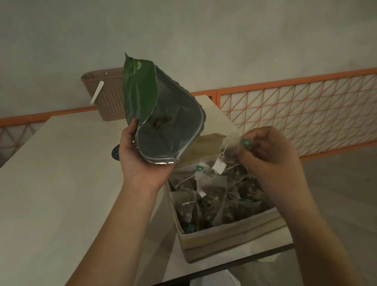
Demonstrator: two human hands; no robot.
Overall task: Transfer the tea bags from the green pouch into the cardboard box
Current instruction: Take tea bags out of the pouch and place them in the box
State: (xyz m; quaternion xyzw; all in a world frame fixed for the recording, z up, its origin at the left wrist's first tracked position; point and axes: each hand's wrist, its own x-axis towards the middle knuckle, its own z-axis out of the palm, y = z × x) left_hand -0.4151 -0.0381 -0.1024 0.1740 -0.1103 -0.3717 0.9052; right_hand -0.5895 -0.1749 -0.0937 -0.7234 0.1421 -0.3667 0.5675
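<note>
The left hand (142,162) gripped the green pouch (158,113) by the lower rim of its mouth, thumb on the outside edge and fingers curled under the silver seal. The pouch was held up above the table (50,176), tilted so that its open mouth faced the camera; its grey foil lining showed, with a few dark tea bags (158,121) deep inside.

The right hand (267,150) hovered over the far right part of the box (231,236), its fingers curled together and pinching a small green tag (247,143). A thin string ran from that tag down toward the heap below; which bag it belonged to could not be told.

The box stood on the table's near right corner, flap raised at the back. It was filled almost to the rim with pyramid tea bags (211,193), their strings and white and green tags lying tangled on top.

At the table's far end stood a brown perforated basket (105,95), partly behind the pouch, with a white stick (97,92) leaning on its front. An orange mesh railing (304,111) ran behind the table along a pale wall.
</note>
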